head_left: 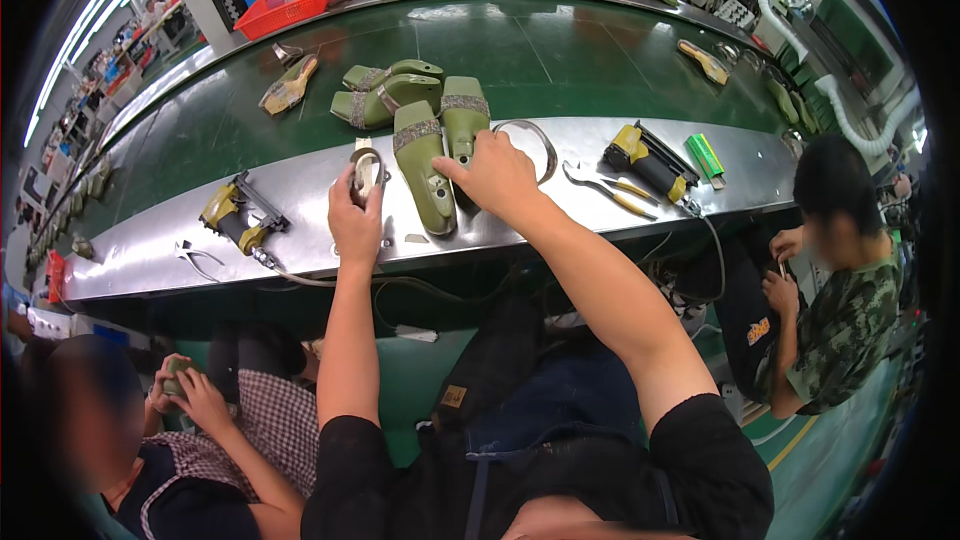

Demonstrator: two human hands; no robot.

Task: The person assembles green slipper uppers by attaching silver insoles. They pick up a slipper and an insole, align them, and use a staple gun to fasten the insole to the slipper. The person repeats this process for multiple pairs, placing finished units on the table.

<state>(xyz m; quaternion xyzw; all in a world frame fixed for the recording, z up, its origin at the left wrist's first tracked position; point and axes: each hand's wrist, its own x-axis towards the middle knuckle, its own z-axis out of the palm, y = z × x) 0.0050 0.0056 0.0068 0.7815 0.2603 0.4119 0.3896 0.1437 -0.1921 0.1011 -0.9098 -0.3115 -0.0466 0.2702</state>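
My left grip pinches a pale, ring-like curved piece; my right grip spans green plastic shoe lasts, hold unclear. Four wear glittery grey straps; soling, I judge, remains.

On the silver tabletop, the left hand has its grip around a pale looped piece, while the right hand reaches over two green shoe lasts with glittery bands, a curved strip just beside it. Two more banded lasts lie beyond on a green surface, with a yellow-and-black air tool well apart on either side: pliers near the left one, pincers and a green box near the right. Co-workers sit at both sides.
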